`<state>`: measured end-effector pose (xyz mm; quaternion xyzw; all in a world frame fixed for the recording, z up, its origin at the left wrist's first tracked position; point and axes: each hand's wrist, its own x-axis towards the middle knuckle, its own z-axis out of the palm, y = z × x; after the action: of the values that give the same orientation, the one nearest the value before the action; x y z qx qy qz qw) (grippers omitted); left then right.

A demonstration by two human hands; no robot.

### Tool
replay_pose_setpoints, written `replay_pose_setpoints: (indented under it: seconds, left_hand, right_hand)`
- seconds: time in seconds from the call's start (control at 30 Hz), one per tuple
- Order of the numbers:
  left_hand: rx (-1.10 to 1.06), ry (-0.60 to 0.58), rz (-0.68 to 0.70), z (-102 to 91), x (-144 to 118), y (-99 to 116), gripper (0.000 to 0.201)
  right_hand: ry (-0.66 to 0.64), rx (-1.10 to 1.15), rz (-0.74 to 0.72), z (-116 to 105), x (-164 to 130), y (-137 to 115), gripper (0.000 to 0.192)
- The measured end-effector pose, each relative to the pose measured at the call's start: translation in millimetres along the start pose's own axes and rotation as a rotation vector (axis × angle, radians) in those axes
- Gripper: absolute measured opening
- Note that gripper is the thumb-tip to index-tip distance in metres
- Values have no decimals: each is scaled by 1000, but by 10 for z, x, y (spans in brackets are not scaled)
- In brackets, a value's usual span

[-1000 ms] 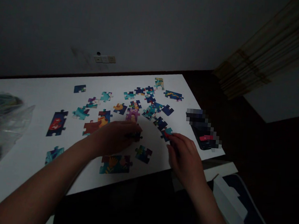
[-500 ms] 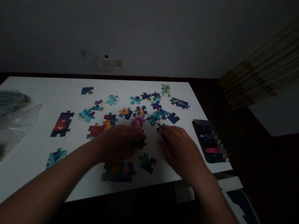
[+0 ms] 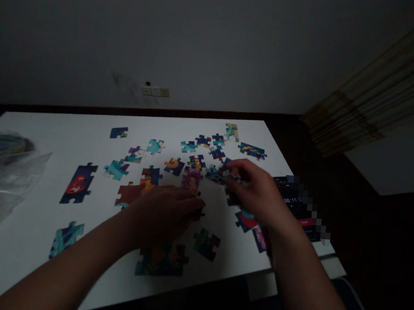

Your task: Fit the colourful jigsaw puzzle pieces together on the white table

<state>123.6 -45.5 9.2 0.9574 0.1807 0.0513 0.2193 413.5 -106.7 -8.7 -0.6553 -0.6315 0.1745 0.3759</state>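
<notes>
Loose jigsaw puzzle pieces lie across a white table (image 3: 85, 284). My left hand (image 3: 166, 211) is low over the table, its fingers pressed together on a dark puzzle piece (image 3: 199, 214) that they mostly cover. In a pinch between thumb and fingers, my right hand (image 3: 256, 190) holds a puzzle piece (image 3: 233, 172), partly hidden and dim. Just left of that pinch lies a teal piece (image 3: 212, 172). A purple monster piece (image 3: 191, 176) sits beyond my left fingertips. Nearer me are a dark green piece (image 3: 206, 244) and a wider joined section (image 3: 163, 261).
A phone (image 3: 296, 205) with a running timer lies at the right edge, partly behind my right forearm. Red-and-blue (image 3: 247, 220) and pink (image 3: 259, 238) pieces are beside that forearm. A clear plastic bag (image 3: 8, 168) occupies the left side. Wall sockets (image 3: 155, 91) are behind.
My right hand has lifted and shifted slightly away from me, now pinching a piece. Pieces beneath its forearm have come into sight. My left hand stays by the dark piece; the view has tilted slightly.
</notes>
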Motion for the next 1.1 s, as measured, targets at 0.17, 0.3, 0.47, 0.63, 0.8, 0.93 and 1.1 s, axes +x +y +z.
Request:
replay_pose_setpoints:
  seconds: [0.17,0.3,0.47,0.63,0.8,0.93,1.1]
  left_hand:
    - [-3,-18,-12,-17,2,-2,37]
    - [-17,0,-14,-2,1,-8,32]
    - [-4,17,2,16,-3,-16,34]
    - [0,30,-4,7,-6,-6,33]
    - [-26,16,-22,5,-3,-7,32]
    - [-35,-8,-19,3,-4,-18,35]
    - [-12,-6,-14,15,-2,-20,34]
  right_hand:
    - [338,-81,75,-310,55,171,28]
    - [194,-306,69,-359,33,175,23]
    - [-47,-560,98,-280,-27,162,18]
    - [-57,-434,91,-292,-3,142,18]
    - [29,-294,110,-329,9,51,18]
    - [91,-322,87,-306,-8,-2,19]
    - [52,-410,-55,-189,12,-11,28]
